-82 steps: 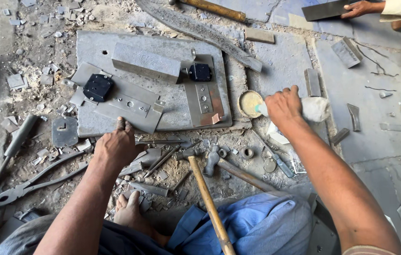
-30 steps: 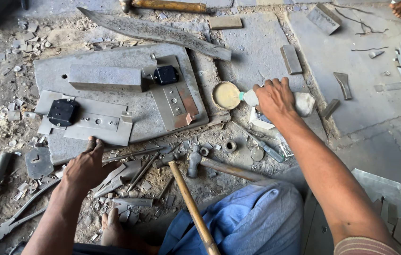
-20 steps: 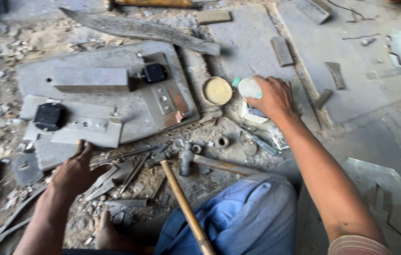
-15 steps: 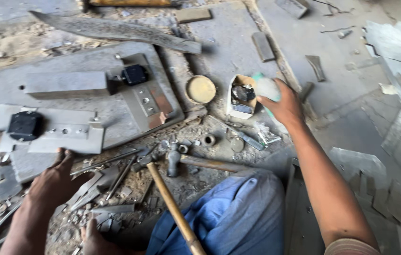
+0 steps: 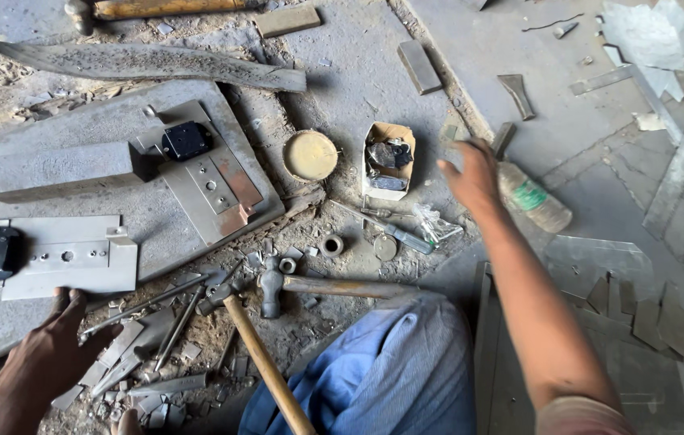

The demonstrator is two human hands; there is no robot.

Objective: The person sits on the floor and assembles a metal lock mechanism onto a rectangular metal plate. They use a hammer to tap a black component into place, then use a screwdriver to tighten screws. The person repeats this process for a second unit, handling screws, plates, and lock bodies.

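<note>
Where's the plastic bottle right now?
In the head view, the plastic bottle lies on its side on the floor right of centre, just beyond the right hand, with the small open cardboard box further left.

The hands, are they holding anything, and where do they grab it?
Nothing is held. The right hand is open beside the plastic bottle lying on the floor. The left hand rests flat on the metal scraps.
</note>
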